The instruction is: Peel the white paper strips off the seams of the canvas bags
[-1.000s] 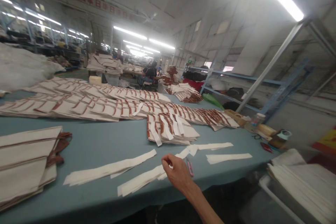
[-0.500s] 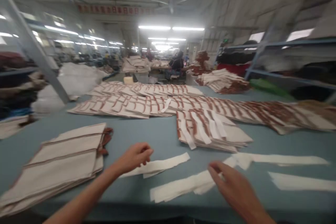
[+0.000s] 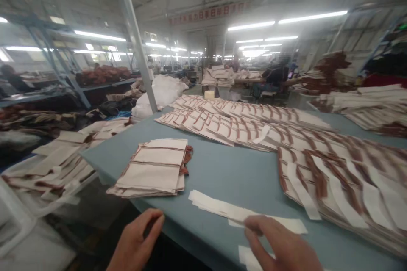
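My right hand [image 3: 280, 245] lies on the near part of the blue table [image 3: 229, 169], fingers stretched toward a white fabric strip [image 3: 235, 211] and touching its edge; nothing is gripped. My left hand [image 3: 136, 241] hovers off the table's near edge with fingers extended and empty. A small stack of cream bags with brown trim [image 3: 155, 167] sits just beyond the left hand. A larger pile of bags with white strips on them [image 3: 333, 186] lies to the right.
Long rows of overlapped cream bags [image 3: 241, 123] cover the far table. A white sack [image 3: 159, 93] and a metal post [image 3: 136, 42] stand at the table's left corner. Loose bags [image 3: 60, 161] fill a bin at left. A seated person [image 3: 276, 76] works far back.
The view has swung left. Both hands have drawn back toward me; the left hand has left the strip and now hangs off the table's edge.
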Demonstrator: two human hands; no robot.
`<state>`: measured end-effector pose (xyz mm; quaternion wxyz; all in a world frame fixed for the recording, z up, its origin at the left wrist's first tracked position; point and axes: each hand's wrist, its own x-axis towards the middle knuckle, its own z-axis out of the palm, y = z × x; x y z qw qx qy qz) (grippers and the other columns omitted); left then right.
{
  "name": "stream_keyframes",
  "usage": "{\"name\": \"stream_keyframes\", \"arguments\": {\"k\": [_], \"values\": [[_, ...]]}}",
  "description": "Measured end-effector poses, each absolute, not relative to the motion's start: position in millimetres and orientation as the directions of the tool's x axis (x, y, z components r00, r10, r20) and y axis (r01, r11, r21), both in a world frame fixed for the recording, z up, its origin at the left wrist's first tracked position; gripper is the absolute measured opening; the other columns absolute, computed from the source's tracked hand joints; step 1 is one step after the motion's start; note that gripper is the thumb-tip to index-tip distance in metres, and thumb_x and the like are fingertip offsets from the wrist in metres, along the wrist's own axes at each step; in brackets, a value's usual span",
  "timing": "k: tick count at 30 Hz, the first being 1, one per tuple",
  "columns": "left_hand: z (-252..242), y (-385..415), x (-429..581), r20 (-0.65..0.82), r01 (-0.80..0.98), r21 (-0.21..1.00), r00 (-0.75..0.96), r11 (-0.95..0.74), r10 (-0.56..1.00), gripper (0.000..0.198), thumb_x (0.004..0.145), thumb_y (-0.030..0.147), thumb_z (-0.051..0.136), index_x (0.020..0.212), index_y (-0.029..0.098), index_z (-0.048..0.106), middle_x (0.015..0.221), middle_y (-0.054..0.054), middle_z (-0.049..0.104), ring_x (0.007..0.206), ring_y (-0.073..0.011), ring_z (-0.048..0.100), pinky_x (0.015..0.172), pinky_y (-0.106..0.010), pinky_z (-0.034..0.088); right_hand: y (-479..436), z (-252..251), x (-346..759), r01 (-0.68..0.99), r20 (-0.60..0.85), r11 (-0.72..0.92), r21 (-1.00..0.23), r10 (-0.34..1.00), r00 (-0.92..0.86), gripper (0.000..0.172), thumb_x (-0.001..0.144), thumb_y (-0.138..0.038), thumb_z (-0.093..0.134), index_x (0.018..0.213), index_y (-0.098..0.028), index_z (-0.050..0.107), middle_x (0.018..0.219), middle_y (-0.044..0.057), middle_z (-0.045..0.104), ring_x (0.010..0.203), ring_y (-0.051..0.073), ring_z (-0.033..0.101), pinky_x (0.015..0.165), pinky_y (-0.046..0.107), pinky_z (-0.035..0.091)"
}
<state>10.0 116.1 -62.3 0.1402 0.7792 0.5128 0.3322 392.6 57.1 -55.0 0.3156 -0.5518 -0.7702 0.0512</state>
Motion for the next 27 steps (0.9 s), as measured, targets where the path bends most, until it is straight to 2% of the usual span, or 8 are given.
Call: {"name": "stream_keyframes", "arguments": {"k": [3, 6, 10, 13, 19, 21, 23, 27], "values": [[-79.5, 122.1, -49.9, 0.603, 0.794, 0.422, 0.114, -0.437, 0.79, 0.03, 0.114, 0.048, 0.059, 0.11, 0.025, 0.078, 0.108, -0.006, 0.086, 0.098, -0.0274, 0.084, 0.093, -0.035, 0.066, 100.7, -33.8, 305.6, 0.814, 0.565, 0.441, -0.378, 0.807, -0.175, 0.018, 0.101, -0.017, 0.06, 0.1, -0.028, 0.074, 0.089, 0.003, 0.084, 0.079, 0.024, 0.081, 0.072, 0.032, 0.059], [-97.2, 136.4, -80.9, 0.716, 0.853, 0.291, 0.106, -0.432, 0.69, 0.026, 0.114, 0.042, 0.061, 0.121, 0.023, 0.077, 0.125, -0.011, 0.084, 0.117, -0.0333, 0.081, 0.108, -0.047, 0.062, 144.1, -14.2, 224.1, 0.805, 0.425, 0.491, -0.333, 0.84, -0.336, 0.016, 0.097, -0.013, 0.071, 0.105, -0.026, 0.076, 0.101, 0.005, 0.086, 0.094, 0.026, 0.082, 0.081, 0.033, 0.061], [-122.1, 156.1, -85.8, 0.746, 0.883, 0.187, 0.157, -0.43, 0.648, 0.026, 0.114, 0.031, 0.058, 0.132, 0.02, 0.074, 0.134, -0.015, 0.083, 0.124, -0.0351, 0.079, 0.107, -0.05, 0.064, 195.6, -11.2, 138.6, 0.812, 0.337, 0.523, -0.26, 0.837, -0.431, 0.026, 0.097, -0.021, 0.083, 0.122, -0.022, 0.078, 0.117, 0.011, 0.085, 0.112, 0.032, 0.079, 0.094, 0.04, 0.064], [-136.7, 162.2, -81.3, 0.748, 0.89, 0.169, 0.164, -0.424, 0.643, 0.027, 0.113, 0.024, 0.054, 0.134, 0.017, 0.07, 0.13, -0.015, 0.083, 0.121, -0.0332, 0.08, 0.104, -0.048, 0.064, 221.9, -30.5, 98.9, 0.821, 0.257, 0.529, -0.214, 0.841, -0.475, 0.032, 0.092, -0.022, 0.09, 0.122, -0.017, 0.079, 0.12, 0.016, 0.083, 0.116, 0.036, 0.076, 0.097, 0.047, 0.064], [-149.1, 162.7, -81.9, 0.701, 0.904, 0.194, 0.145, -0.382, 0.698, 0.028, 0.113, 0.02, 0.049, 0.134, 0.016, 0.067, 0.126, -0.016, 0.083, 0.117, -0.0334, 0.08, 0.11, -0.053, 0.057, 243.2, -71.1, 83.9, 0.831, 0.182, 0.505, -0.234, 0.862, -0.473, 0.008, 0.102, -0.009, 0.076, 0.104, -0.016, 0.078, 0.113, 0.01, 0.081, 0.111, 0.028, 0.076, 0.095, 0.042, 0.064], [-148.5, 161.8, -83.2, 0.667, 0.907, 0.208, 0.143, -0.367, 0.731, 0.029, 0.114, 0.021, 0.048, 0.132, 0.015, 0.068, 0.126, -0.016, 0.083, 0.118, -0.0339, 0.08, 0.113, -0.055, 0.055, 252.1, -76.1, 89.9, 0.839, 0.192, 0.466, -0.282, 0.884, -0.426, 0.005, 0.107, -0.015, 0.075, 0.102, -0.016, 0.077, 0.107, 0.005, 0.08, 0.104, 0.024, 0.077, 0.093, 0.042, 0.065], [-143.4, 162.8, -84.1, 0.611, 0.911, 0.225, 0.144, -0.346, 0.778, 0.03, 0.115, 0.025, 0.05, 0.134, 0.014, 0.071, 0.128, -0.018, 0.083, 0.119, -0.0352, 0.079, 0.113, -0.057, 0.055, 264.9, -76.7, 97.5, 0.853, 0.219, 0.39, -0.347, 0.918, -0.33, 0.014, 0.111, -0.028, 0.076, 0.104, -0.016, 0.076, 0.101, 0.002, 0.078, 0.092, 0.02, 0.077, 0.085, 0.038, 0.067], [-116.9, 184.1, -81.8, 0.425, 0.926, 0.251, 0.156, -0.281, 0.892, 0.044, 0.115, 0.035, 0.063, 0.153, 0.013, 0.066, 0.124, -0.017, 0.083, 0.115, -0.0352, 0.08, 0.104, -0.054, 0.063, 289.3, -64.8, 111.3, 0.842, 0.322, 0.274, -0.465, 0.938, -0.127, 0.025, 0.114, -0.04, 0.073, 0.111, -0.016, 0.074, 0.097, 0.001, 0.076, 0.078, 0.016, 0.074, 0.072, 0.032, 0.065]]}}
